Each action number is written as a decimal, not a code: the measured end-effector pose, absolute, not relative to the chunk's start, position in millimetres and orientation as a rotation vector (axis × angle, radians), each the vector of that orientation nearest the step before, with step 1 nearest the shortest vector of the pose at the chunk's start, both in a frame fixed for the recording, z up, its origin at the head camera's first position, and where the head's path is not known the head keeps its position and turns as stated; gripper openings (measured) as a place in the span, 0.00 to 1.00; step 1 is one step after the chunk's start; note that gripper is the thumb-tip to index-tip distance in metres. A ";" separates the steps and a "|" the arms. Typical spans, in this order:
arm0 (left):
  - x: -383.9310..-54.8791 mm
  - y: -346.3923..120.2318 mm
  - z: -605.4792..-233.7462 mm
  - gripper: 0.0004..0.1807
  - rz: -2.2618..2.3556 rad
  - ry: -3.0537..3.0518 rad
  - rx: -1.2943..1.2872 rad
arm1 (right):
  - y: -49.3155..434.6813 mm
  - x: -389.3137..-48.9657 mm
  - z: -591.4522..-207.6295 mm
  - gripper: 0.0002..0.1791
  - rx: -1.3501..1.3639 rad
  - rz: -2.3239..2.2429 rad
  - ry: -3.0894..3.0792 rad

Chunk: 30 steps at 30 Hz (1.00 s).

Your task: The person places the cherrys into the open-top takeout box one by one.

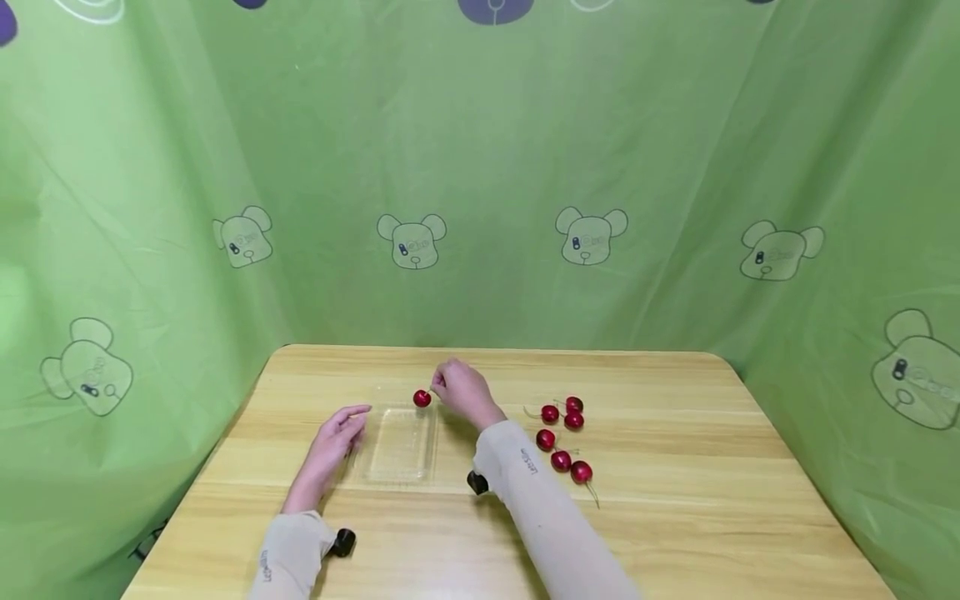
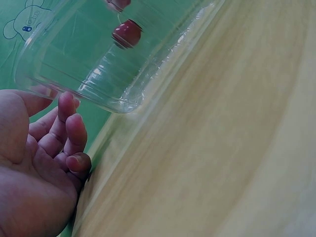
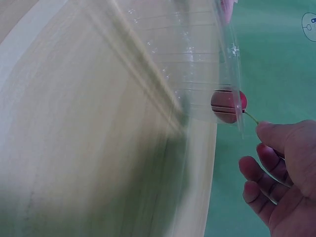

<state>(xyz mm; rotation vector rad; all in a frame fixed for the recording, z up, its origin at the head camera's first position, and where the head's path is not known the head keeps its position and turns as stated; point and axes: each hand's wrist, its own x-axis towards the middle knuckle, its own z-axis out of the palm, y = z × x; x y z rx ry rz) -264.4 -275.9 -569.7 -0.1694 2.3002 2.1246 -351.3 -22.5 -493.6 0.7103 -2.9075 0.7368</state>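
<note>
A clear plastic box (image 1: 397, 481) sits on the table between the hands. My right hand (image 1: 467, 392) pinches the thin stem of a red cherry (image 1: 422, 398) between thumb and forefinger, holding it at the box's far right corner. In the right wrist view the cherry (image 3: 228, 105) shows partly through the clear wall, with the other fingers of my right hand (image 3: 291, 173) loosely bent. My left hand (image 1: 335, 442) is at the box's left side, fingers relaxed. The left wrist view has the fingertips of my left hand (image 2: 44, 153) against or close beside the rim; actual contact is hard to tell.
Several red cherries (image 1: 561, 461) with stems lie in a loose group on the wooden table (image 1: 675, 500), right of my right forearm. A green curtain (image 1: 495, 167) printed with bear heads surrounds the table's back and sides. A black device (image 1: 343, 542) is on the left wrist.
</note>
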 end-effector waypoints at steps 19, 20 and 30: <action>-265.1 -280.1 -567.8 0.23 2.119 2.289 -0.141 | -29.5 -355.2 -506.0 0.06 0.700 0.709 -2.915; -265.0 -279.9 -568.1 0.23 2.123 2.286 -0.147 | -29.5 -355.3 -506.7 0.06 0.701 0.714 -2.916; -264.6 -277.6 -570.5 0.24 2.092 2.312 -0.139 | -27.1 -352.8 -507.7 0.05 0.707 0.706 -2.906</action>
